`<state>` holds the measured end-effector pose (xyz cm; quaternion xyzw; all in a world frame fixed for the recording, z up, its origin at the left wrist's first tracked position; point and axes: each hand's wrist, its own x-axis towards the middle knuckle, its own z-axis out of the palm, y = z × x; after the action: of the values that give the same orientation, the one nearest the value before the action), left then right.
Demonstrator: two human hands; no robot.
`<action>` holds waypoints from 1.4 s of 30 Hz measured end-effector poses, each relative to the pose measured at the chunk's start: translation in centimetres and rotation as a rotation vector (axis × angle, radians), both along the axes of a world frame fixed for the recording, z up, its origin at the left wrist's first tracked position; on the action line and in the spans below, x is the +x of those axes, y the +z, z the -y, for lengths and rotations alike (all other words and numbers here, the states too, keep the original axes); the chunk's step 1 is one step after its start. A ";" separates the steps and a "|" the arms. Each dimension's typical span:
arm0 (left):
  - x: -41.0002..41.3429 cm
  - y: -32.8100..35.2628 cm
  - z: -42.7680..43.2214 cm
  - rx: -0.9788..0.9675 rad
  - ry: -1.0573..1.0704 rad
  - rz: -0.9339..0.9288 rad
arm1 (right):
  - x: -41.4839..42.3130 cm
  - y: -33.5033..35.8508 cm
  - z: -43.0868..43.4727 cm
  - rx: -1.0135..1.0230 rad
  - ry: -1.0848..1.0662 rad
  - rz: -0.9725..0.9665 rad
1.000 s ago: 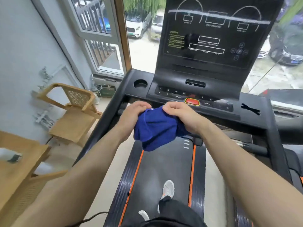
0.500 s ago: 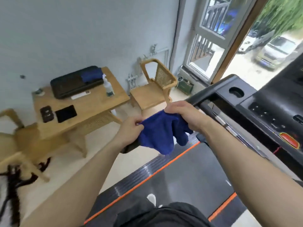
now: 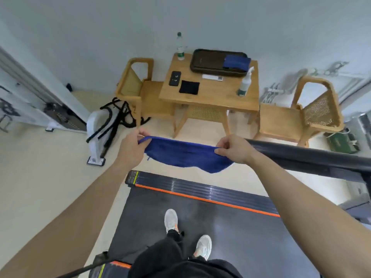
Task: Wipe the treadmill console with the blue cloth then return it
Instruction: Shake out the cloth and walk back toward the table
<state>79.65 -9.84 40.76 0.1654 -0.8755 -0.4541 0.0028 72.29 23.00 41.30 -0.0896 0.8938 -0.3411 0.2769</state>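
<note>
above treadmill belt (image 3: 230, 233), blue cloth (image 3: 186, 155) stretches between left hand (image 3: 130, 149) and right hand (image 3: 234, 147).

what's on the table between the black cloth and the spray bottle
Nothing: in the head view the wooden table is bare between the black cloth and the spray bottle. The white remote lies further back, by the black tray.

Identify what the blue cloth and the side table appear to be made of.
Blue cloth: soft, matte, likely microfibre or terry; it sags between left hand and right hand. Side table: light wood, smooth finish, with a woven cane panel underneath.
</note>
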 end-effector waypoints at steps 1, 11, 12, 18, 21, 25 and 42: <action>1.2 0.5 1.8 -0.012 0.024 -0.001 | -0.1 -0.7 2.1 0.031 0.027 -0.036; 14.0 0.6 21.2 0.292 0.604 -0.005 | 2.5 -1.5 26.7 -0.003 0.214 0.072; 15.3 0.3 23.0 0.411 0.690 0.021 | 3.2 -1.5 29.5 -0.088 0.188 0.180; 20.3 0.2 30.3 0.746 0.743 0.077 | 10.0 -1.8 46.7 -0.238 0.290 0.642; 21.1 0.3 33.3 0.608 0.689 0.105 | 13.4 -2.0 54.0 -0.297 0.204 0.710; 22.0 -0.3 38.3 0.364 0.658 0.103 | 15.2 -2.6 61.4 -0.329 0.075 0.794; 13.9 -1.9 58.6 -0.262 0.450 0.280 | 6.6 -6.3 85.6 -0.141 0.088 0.873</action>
<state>93.59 -68.47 38.90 0.4146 -0.8598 -0.2979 0.0038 78.86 -62.64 34.96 0.0060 0.6630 -0.3949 0.6360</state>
